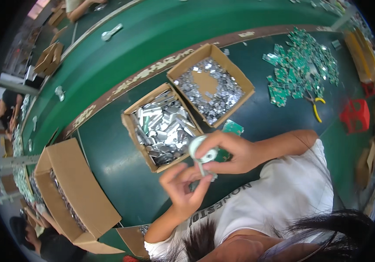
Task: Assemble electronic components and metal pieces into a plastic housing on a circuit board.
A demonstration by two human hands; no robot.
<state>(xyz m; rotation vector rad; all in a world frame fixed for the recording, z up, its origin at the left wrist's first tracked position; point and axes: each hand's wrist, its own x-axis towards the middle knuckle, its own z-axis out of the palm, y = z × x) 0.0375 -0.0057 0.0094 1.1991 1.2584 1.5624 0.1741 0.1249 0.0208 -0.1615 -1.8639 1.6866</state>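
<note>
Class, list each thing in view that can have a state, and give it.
Right hand, closed on pale device
Pale device, held, blurred
Left hand, curled at the device's narrow end; grip unclear
Carton of metal parts, open, filled
Carton of small silver pieces, open, cardboard showing mid-base
Big left carton, flaps open
Pliers, lying, handles spread
Circuit boards, heaped

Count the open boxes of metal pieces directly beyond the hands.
2: the box of longer pieces beyond the left hand, and the box of small pieces adjoining it, farther right.

White short-sleeved shirt (292, 179) with dark block lettering (221, 202); forearms (279, 147) bare
</note>
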